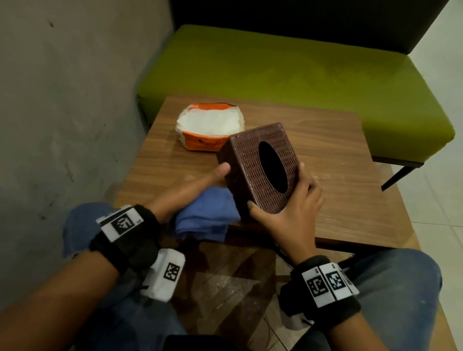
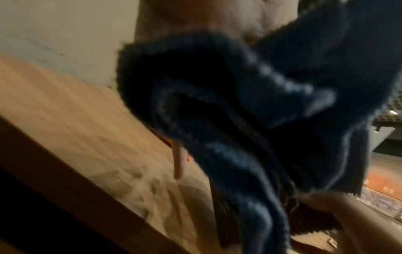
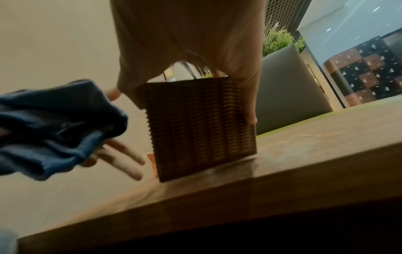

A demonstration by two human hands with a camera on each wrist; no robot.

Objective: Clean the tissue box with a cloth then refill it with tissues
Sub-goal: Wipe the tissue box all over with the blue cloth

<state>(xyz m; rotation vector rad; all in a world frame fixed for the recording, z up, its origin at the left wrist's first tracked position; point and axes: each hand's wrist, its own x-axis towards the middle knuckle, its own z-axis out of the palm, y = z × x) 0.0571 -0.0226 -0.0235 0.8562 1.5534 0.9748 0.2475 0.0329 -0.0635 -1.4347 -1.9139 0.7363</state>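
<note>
A brown woven tissue box [image 1: 243, 154] stands tilted near the front edge of the wooden table [image 1: 334, 189], its empty oval opening facing up and right. My right hand [image 1: 284, 199] grips it, thumb on the near corner and fingers on the far side; in the right wrist view the box [image 3: 200, 130] has a lower corner on the tabletop. My left hand [image 1: 196, 189] holds a bunched blue cloth [image 1: 205, 217] in the palm, thumb stretched onto the box's left side. The cloth [image 2: 239, 111] fills the blurred left wrist view. An open orange pack of white tissues [image 1: 209, 126] lies behind the box.
A grey wall [image 1: 66, 79] runs close along the table's left side. A green bench [image 1: 301, 78] stands behind the table. My knees sit under the table's front edge. Bare tabletop lies to the right of the box.
</note>
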